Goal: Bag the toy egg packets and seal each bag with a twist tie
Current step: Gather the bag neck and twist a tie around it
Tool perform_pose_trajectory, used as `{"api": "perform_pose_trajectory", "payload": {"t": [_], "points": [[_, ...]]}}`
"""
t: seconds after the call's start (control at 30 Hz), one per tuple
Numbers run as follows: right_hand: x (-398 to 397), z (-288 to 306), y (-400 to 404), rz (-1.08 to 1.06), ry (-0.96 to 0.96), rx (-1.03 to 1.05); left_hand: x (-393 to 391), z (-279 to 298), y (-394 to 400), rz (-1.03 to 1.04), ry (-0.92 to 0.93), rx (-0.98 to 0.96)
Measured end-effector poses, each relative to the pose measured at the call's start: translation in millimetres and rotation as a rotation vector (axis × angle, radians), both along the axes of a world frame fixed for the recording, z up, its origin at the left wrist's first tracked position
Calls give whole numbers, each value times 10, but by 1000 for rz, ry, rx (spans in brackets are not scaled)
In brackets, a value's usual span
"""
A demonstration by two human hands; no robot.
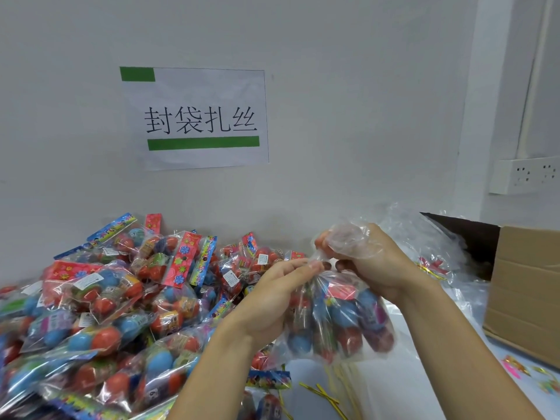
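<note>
A clear plastic bag (pixel 339 322) filled with toy egg packets hangs in the air at the middle right, its red and blue eggs showing through. My left hand (pixel 281 286) pinches the gathered neck of the bag from the left. My right hand (pixel 369 262) grips the bunched top of the bag, and the loose plastic sticks up above its fingers. Gold twist ties (pixel 327 392) lie on the table under the bag. No tie is visible on the bag's neck.
A big heap of toy egg packets (pixel 115 298) covers the table's left half up to the wall. An open cardboard box (pixel 524 286) stands at the right, with clear bags (pixel 424 237) behind my right hand. A paper sign (pixel 197 116) hangs on the wall.
</note>
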State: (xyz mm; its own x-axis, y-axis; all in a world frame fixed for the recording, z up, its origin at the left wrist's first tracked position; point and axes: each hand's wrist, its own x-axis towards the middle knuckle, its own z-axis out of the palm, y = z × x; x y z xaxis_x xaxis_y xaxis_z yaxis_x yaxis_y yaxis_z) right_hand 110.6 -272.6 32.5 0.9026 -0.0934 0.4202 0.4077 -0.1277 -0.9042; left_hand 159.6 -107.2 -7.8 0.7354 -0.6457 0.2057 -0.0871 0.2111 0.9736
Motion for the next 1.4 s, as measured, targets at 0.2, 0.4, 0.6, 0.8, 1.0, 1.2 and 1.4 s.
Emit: {"api": "perform_pose_trajectory", "payload": {"t": [0.2, 0.4, 0.6, 0.8, 1.0, 1.2, 1.4], "points": [[0, 8, 8, 1, -10, -24, 2, 14, -35, 51, -28, 89], [15, 60, 19, -21, 59, -88, -24, 48, -142, 322, -509, 393], [-114, 168, -117, -211, 331, -444, 32, 82, -165, 647, -617, 417], [-117, 207, 43, -259, 314, -601, -3, 42, -196, 671, -697, 479], [-55, 128, 254, -256, 322, -449, -84, 3, -238, 607, -883, 560], [39, 67, 276, -340, 231, -226, 5, -28, -207, 527, -871, 521], [36, 75, 247, -276, 165, -73, 22, 31, -118, 351, -711, 376]]}}
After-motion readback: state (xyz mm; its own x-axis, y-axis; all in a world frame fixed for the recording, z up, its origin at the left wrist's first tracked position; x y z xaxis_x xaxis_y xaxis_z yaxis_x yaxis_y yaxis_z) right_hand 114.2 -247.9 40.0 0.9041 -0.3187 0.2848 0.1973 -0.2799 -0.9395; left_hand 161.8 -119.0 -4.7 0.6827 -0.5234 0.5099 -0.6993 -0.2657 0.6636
